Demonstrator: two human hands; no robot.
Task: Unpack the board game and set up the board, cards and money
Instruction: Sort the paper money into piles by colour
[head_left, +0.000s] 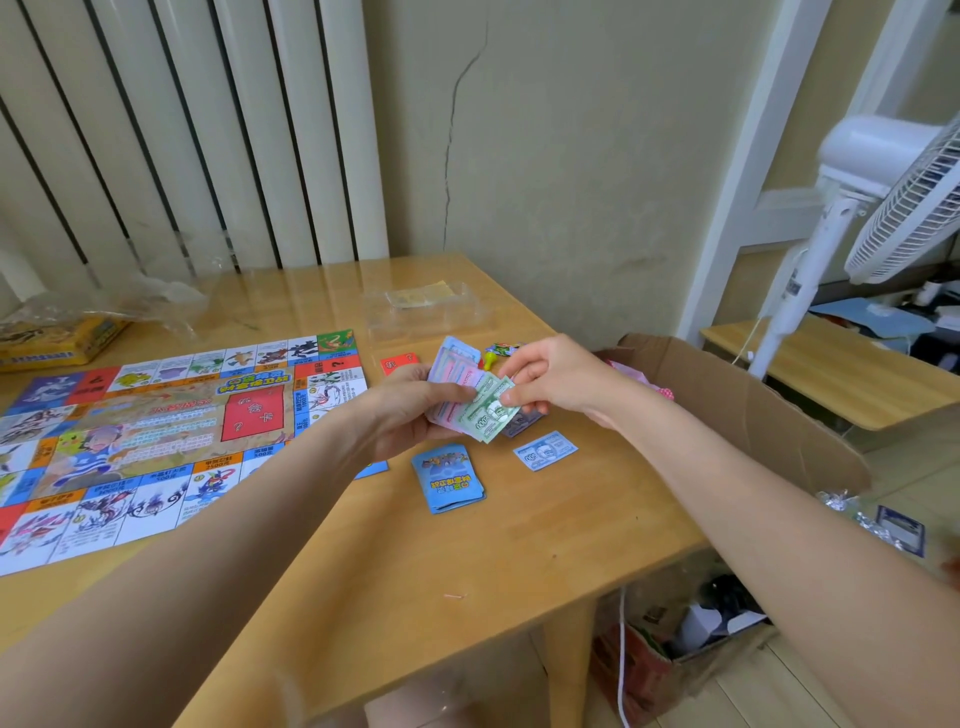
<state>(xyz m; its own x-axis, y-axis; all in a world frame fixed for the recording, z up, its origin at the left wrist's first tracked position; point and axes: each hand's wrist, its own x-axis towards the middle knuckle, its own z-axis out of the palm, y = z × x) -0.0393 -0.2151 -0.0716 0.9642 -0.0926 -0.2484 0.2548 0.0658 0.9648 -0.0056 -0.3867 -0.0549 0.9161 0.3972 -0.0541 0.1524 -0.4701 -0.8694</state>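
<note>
Left hand (410, 410) holds money (457, 384); right hand (550, 379) pinches green note (491, 410).

You're in a lived-in home room: a white radiator (208, 130), a standing fan (883, 208) and a cracked wall (545, 156) surround your wooden table (441, 561).

Both hands (470, 395) holding play money (470, 397) above table (467, 561), board (156, 431) laid left, blue cards (449, 478) below

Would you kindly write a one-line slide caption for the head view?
Both hands sort play money beside the unfolded game board and a blue card deck.
</note>
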